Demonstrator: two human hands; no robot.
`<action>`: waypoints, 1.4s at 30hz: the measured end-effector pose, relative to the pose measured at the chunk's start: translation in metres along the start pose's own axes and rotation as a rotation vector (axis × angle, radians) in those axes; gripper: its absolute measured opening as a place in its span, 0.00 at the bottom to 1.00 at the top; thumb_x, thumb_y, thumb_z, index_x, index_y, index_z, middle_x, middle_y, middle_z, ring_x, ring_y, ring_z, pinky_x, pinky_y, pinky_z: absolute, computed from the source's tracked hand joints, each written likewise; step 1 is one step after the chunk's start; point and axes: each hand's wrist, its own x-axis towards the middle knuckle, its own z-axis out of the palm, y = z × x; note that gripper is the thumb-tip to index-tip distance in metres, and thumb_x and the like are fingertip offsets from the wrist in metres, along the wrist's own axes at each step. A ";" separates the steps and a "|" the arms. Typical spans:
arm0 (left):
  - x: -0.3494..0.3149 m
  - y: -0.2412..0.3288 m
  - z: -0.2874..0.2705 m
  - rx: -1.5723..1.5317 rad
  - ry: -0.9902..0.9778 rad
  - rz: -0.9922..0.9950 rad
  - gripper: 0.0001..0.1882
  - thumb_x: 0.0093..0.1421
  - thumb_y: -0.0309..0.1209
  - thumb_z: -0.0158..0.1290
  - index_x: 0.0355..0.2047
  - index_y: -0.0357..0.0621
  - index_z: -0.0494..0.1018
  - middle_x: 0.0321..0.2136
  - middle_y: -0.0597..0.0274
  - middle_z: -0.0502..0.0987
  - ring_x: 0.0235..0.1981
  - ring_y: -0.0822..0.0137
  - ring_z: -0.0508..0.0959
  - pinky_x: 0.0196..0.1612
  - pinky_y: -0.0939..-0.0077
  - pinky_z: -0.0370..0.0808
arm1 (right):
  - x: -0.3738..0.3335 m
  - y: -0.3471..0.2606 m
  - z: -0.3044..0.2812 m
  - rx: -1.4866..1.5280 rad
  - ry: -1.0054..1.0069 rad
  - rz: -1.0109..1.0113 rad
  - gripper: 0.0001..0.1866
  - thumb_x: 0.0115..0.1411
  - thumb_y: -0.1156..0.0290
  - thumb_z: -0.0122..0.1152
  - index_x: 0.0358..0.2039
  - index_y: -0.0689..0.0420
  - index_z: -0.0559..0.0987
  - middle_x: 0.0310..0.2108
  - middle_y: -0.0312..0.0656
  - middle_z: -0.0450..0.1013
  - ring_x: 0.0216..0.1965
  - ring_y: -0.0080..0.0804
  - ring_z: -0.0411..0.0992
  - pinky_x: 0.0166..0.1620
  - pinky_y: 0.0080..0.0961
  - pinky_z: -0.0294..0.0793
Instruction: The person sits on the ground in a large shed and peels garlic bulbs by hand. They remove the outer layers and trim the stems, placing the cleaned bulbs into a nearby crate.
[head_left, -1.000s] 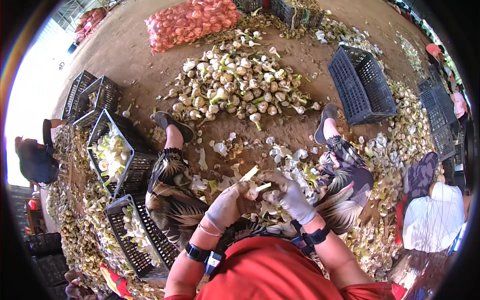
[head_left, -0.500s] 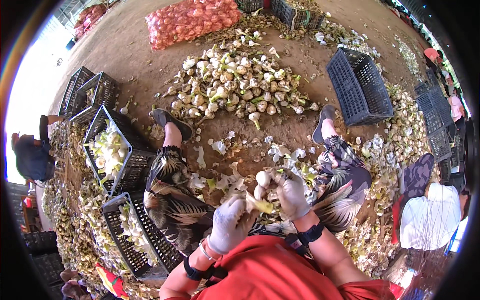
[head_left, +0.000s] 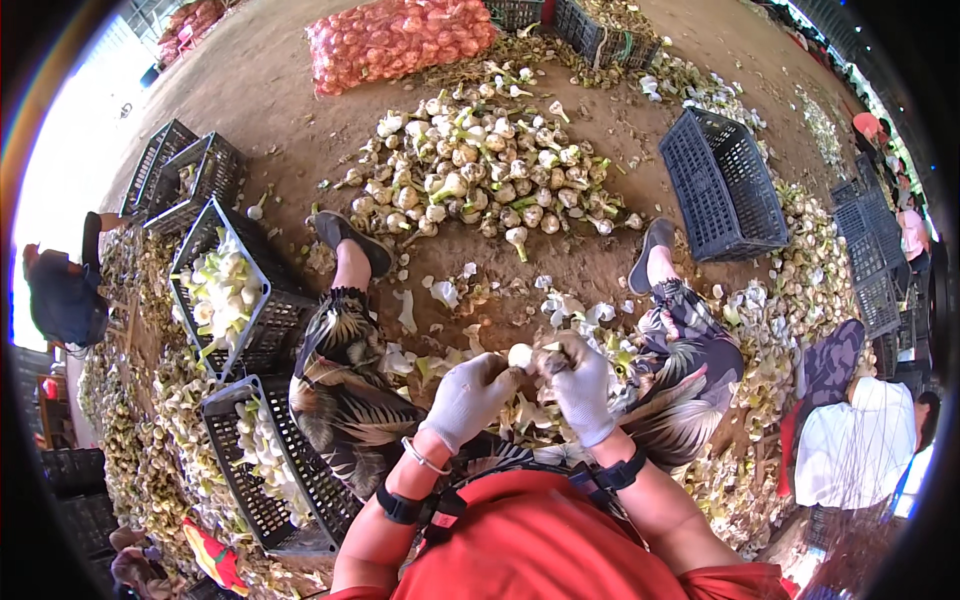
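Observation:
Between my hands, above the skins on the ground, is a pale, peeled-looking garlic bulb. My right hand, in a whitish glove with soiled fingertips, is closed around the bulb's right side. My left hand, gloved too, comes against its lower left with fingers pinched together; whatever they grip is hidden. Loose garlic skins lie on the ground between my legs. Past my feet rises a heap of untrimmed garlic bulbs with short green-white stems.
On my left stand a black crate of cleaned garlic and a nearer crate of pale garlic. A black crate sits ahead right. Beyond the heap lies a red net sack. A person in white is at right.
The yellowish piece of skin at my left fingers is gone from view. My left hand has moved up to the bulb; my right hand stays nearly in place.

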 end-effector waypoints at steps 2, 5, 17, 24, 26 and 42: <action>0.001 -0.011 0.005 -0.190 -0.007 -0.125 0.11 0.65 0.32 0.54 0.38 0.34 0.78 0.27 0.55 0.81 0.29 0.67 0.79 0.35 0.71 0.75 | -0.002 -0.004 0.004 -0.230 0.007 -0.226 0.07 0.60 0.82 0.60 0.38 0.63 0.81 0.31 0.39 0.79 0.30 0.21 0.76 0.35 0.20 0.76; 0.000 -0.020 0.013 -0.517 0.030 -0.156 0.10 0.65 0.28 0.51 0.38 0.33 0.78 0.28 0.68 0.78 0.31 0.80 0.71 0.36 0.78 0.72 | 0.000 -0.001 0.007 -0.259 0.012 -0.323 0.06 0.62 0.80 0.61 0.40 0.61 0.81 0.31 0.36 0.79 0.27 0.20 0.75 0.32 0.18 0.74; -0.006 -0.017 0.006 -0.321 -0.013 -0.164 0.10 0.66 0.29 0.51 0.38 0.34 0.79 0.29 0.70 0.80 0.30 0.80 0.72 0.37 0.80 0.72 | -0.002 0.007 0.009 -0.470 -0.037 -0.419 0.08 0.57 0.81 0.62 0.38 0.66 0.80 0.35 0.43 0.79 0.36 0.29 0.78 0.39 0.27 0.77; -0.002 -0.047 0.017 -0.412 0.084 -0.117 0.10 0.66 0.29 0.53 0.37 0.36 0.80 0.24 0.68 0.79 0.28 0.81 0.72 0.31 0.77 0.72 | 0.002 -0.006 0.002 0.333 -0.087 0.391 0.07 0.67 0.75 0.59 0.39 0.65 0.80 0.35 0.46 0.80 0.32 0.30 0.80 0.35 0.25 0.80; -0.001 -0.059 0.019 -0.291 0.163 -0.098 0.10 0.66 0.30 0.54 0.36 0.35 0.79 0.21 0.65 0.77 0.26 0.82 0.70 0.30 0.76 0.71 | 0.002 -0.004 0.001 0.554 -0.099 0.486 0.10 0.68 0.71 0.58 0.42 0.66 0.79 0.34 0.46 0.80 0.31 0.35 0.81 0.32 0.29 0.82; -0.005 -0.023 -0.018 -0.731 -0.093 -0.123 0.17 0.70 0.28 0.50 0.57 0.35 0.71 0.45 0.64 0.78 0.46 0.72 0.79 0.51 0.73 0.79 | 0.022 -0.004 0.010 0.027 -0.339 0.221 0.11 0.67 0.69 0.61 0.41 0.64 0.83 0.34 0.35 0.81 0.34 0.19 0.77 0.39 0.20 0.77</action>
